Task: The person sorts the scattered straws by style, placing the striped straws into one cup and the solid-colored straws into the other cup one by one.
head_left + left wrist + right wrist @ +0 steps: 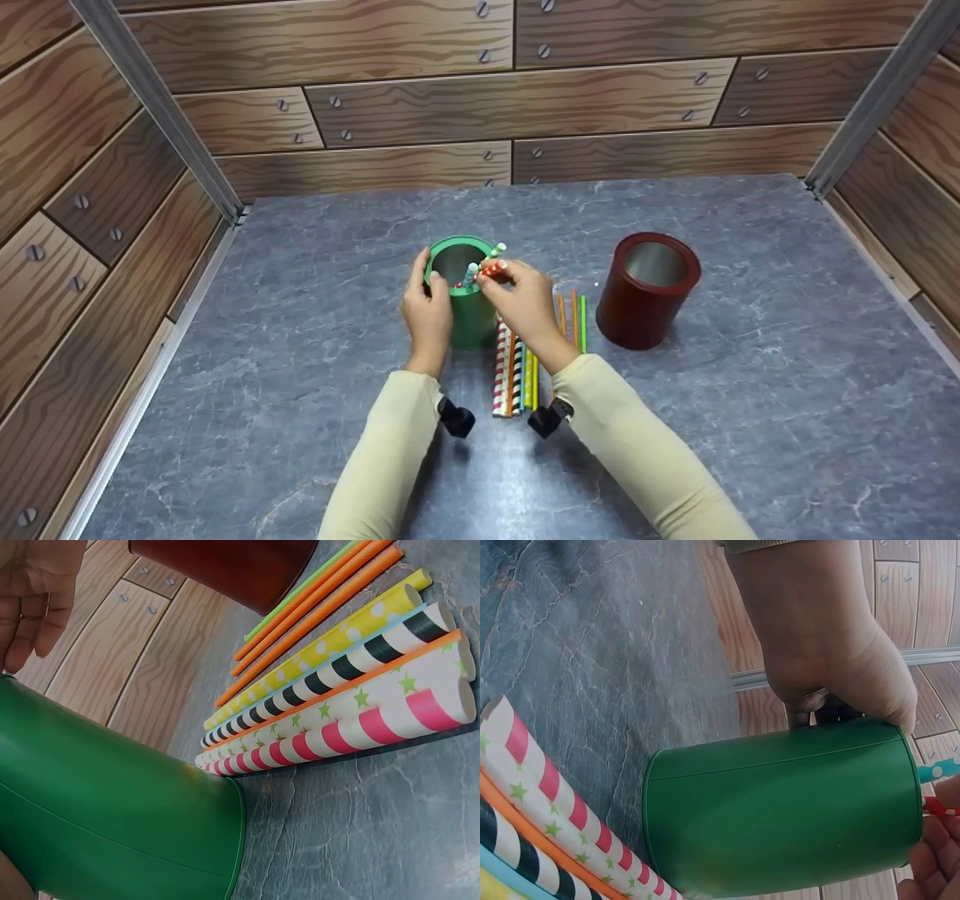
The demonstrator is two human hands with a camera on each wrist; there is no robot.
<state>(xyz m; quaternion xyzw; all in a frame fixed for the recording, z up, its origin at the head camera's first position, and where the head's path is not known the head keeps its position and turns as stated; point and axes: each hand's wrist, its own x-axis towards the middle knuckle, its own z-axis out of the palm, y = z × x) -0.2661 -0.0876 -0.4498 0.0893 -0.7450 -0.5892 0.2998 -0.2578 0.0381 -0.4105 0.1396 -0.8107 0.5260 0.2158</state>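
Note:
My left hand (429, 319) grips the side of a green cylindrical cup (474, 322), thumb near its rim. At the rim's right side my right hand (529, 300) pinches a red paper straw with white dots (495, 268). A teal dotted straw (471, 273) stands in the cup, and a green-and-white straw (499, 249) pokes up by the right fingers. The lower ends of these straws are hidden. In the right wrist view the left hand (832, 660) holds the cup (780, 810) from its far side, and the right fingertips (934, 851) meet the red straw by the opening.
Several straws lie side by side right of the cup, among them a pink-striped one (330, 736), a black-striped one (360, 660) and a yellow dotted one (330, 645). Thin orange straws (322, 611) lie beyond. A dark red cup (641, 315) stands upright farther right.

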